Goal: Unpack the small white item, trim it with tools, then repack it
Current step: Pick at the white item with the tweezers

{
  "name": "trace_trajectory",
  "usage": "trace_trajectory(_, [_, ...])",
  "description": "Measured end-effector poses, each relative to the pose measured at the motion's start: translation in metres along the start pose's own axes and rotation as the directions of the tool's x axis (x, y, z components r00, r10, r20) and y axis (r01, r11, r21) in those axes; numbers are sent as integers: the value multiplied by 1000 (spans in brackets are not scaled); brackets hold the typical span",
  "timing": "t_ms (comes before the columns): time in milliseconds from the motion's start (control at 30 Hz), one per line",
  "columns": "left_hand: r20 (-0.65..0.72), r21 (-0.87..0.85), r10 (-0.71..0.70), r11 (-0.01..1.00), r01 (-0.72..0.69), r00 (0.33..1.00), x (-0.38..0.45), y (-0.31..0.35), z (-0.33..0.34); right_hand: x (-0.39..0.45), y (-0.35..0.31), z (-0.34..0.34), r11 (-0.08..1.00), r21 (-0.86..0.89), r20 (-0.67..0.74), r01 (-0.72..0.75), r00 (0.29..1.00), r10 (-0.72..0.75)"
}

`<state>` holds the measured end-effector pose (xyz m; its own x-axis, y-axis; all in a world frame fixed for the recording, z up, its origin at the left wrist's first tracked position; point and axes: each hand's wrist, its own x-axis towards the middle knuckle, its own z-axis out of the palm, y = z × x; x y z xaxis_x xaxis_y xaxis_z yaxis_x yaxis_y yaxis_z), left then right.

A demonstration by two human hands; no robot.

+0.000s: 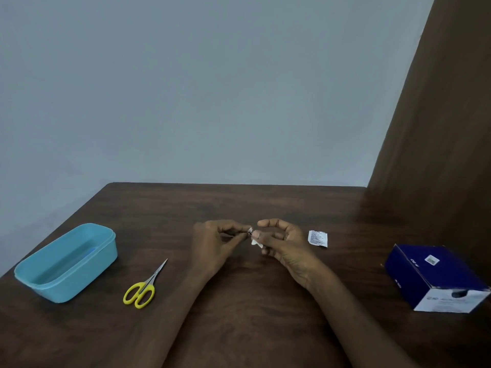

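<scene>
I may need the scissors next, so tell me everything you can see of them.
The small yellow-handled scissors lie flat on the dark wooden table, between the light blue plastic tub and the left hand, touching neither. Two yellow loops point toward the person; the slim metal blades are closed, tip aimed away and rightward. Nothing holds them.

Both hands meet mid-table — left hand (pixel 212 241) pinching a small metal tool (pixel 250 231).

Light-blue tub (pixel 66 264), yellow-handled scissors (pixel 142 289), dark-blue box (pixel 435 274), brown wood-grain table (pixel 239 301)
</scene>
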<state>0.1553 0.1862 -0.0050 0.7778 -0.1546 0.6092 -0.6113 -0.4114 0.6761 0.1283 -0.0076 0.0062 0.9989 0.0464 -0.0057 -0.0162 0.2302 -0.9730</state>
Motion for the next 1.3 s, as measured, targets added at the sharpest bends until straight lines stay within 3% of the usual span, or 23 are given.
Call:
trace_trajectory(100, [10,-2,52,999,-52,999,-1,3,-1,1,2,7,999,-44,-40,27,999,-29])
trace_trajectory(300, [-59,-56,-38,998,35,998,2,0,-1,-4,-4,-4,999,34,85,-10,996,7])
trace_trajectory(500, [-68,6,9,1000,-9,998,1,1,-1,2,-1,7,1000,-2,-15,21,1000,-21])
trace_trajectory(700, [-89,-32,-17,999,14,996,1,0,-1,-1,-2,-2,1000,-16,82,14,997,-12])
trace_trajectory(867, [-25,47,73,996,-72,997,-1,1,0,5,1,5,999,-54,-32,9,999,-11])
trace_trajectory(1000, [-11,22,3,1000,-3,1000,2,1,1,5,3,-4,1000,-8,-93,22,995,-23])
trace_trajectory(1167, [-60,36,-47,998,49,997,4,-2,5,15,7,-24,977,-92,-339,193,916,-213])
trace_trajectory(1300, [-15,94,20,995,-18,1000,2,-4,6,14,5,-16,927,-221,-254,304,899,-356])
